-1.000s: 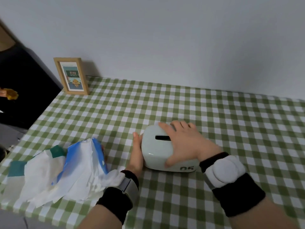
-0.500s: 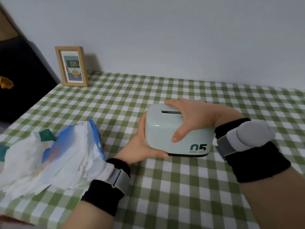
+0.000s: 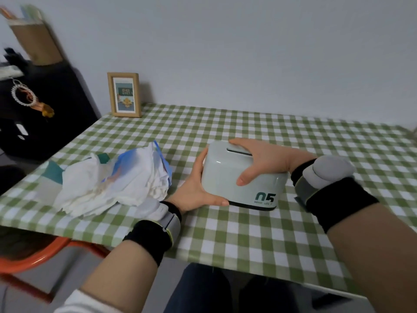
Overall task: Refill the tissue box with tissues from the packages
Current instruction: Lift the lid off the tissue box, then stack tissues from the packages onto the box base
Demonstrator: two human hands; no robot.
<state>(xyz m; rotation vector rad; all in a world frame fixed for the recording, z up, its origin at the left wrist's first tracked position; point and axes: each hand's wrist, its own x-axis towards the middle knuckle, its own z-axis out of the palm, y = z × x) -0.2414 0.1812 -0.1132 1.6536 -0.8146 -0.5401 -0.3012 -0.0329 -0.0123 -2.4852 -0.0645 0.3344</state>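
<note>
A pale green tissue box (image 3: pixel 222 176) marked "05" sits on the checked tablecloth, its top slot showing no tissue. My left hand (image 3: pixel 194 190) cups its left end, thumb along the lower front edge. My right hand (image 3: pixel 262 160) lies over the top, fingers by the slot and thumb down the front face. To the left lies a heap of white tissues (image 3: pixel 112 188) spilling from an opened blue package (image 3: pixel 162 161), with a second green-and-white package (image 3: pixel 55 171) under it at the table's left edge.
A wooden picture frame (image 3: pixel 124 94) stands at the table's back left against the wall. A black cabinet (image 3: pixel 40 114) stands left of the table. An orange chair (image 3: pixel 33 260) sits below the table's near left edge (image 3: pixel 158 256).
Both hands have closed around the tissue box, the left thumb moving under its front edge. The camera has pulled back and tilted, bringing the near table edge and chair into view.
</note>
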